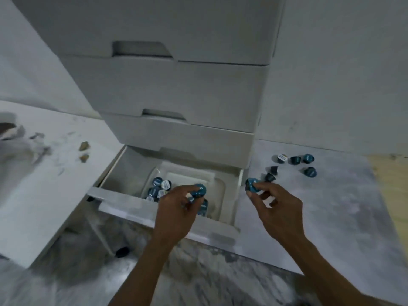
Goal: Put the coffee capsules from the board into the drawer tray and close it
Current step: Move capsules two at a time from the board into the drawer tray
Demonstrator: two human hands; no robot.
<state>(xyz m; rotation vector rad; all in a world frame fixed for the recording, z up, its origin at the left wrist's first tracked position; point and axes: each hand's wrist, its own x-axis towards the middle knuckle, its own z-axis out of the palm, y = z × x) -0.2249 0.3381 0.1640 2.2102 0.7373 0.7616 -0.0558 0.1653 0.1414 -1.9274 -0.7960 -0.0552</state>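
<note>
Capsules (159, 188) in open drawer's tray (217, 184).

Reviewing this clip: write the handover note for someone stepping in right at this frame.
Left hand: pinching a blue capsule over the open bottom drawer.
Right hand: holding another blue capsule at the board's left edge.
Done: a cluster of capsules already lies in the drawer tray.
Left: drop both held capsules in, move the six loose capsules from the board, then close the drawer.
</note>
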